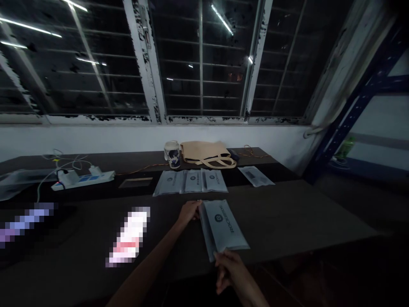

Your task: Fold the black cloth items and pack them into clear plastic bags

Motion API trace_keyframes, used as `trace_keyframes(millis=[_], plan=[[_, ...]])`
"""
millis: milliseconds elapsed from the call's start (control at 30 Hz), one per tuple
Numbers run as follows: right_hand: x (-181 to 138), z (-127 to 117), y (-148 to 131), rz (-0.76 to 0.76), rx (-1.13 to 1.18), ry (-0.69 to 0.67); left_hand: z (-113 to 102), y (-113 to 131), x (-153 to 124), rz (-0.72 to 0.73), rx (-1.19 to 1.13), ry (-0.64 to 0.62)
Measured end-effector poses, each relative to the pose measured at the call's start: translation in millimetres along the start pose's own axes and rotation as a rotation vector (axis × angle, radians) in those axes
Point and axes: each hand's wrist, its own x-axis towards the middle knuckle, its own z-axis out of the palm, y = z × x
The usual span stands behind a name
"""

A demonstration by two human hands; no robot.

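A frosted plastic pouch [223, 226] with dark printed lettering lies at the front of the dark table, between my two hands. My left hand [191, 210] pinches its far left corner. Down at the near left corner, my right hand [228, 266] has thumb and fingers closed on the pouch's edge. Behind it lies a row of three similar pouches [192, 182], side by side with their edges meeting. Another pouch [255, 176], with a dark patch inside, rests apart to the right.
A patterned cup [172, 154] and a beige tote bag [206, 152] stand against the wall. On the left are a white power strip [83, 181] with plugs and cables, and clear plastic [15, 181]. Two bright pixelated patches lie at the left front. A blue metal rack [348, 98] rises at right.
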Motion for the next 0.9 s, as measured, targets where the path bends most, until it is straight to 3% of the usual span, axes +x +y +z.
trace_keyframes(millis=[167,267,333,433,500,667,800,900], plan=[[-19.1,-14.5,-9.6,0.108,-0.235,-0.189,-10.5,-5.1,-20.2,0.078,0.173,0.108],[-23.0,-33.7,-30.5,0.069,-0.369,-0.249,-15.0,-14.0,-43.2,0.118,0.262,0.153],[-12.1,-48.7,-52.1,-0.054,-0.398,-0.144,-14.2,-19.6,-57.5,0.172,0.298,0.128],[24.1,-67.9,-84.5,-0.312,-0.571,0.14,-7.1,-23.3,-70.3,0.288,0.303,0.062],[53.4,-73.5,-98.5,-0.338,-0.769,0.289,-0.8,-22.7,-72.5,0.333,0.297,0.052],[100.7,-54.7,-102.5,-0.287,-0.903,0.319,9.0,-19.8,-68.7,0.285,0.212,0.109],[101.0,-28.3,-95.8,-0.371,-0.835,0.249,10.0,-20.2,-63.9,0.251,-0.056,0.115],[93.0,-22.7,-91.9,-0.476,-0.819,0.264,9.6,-18.0,-64.3,0.2,-0.253,0.076]])
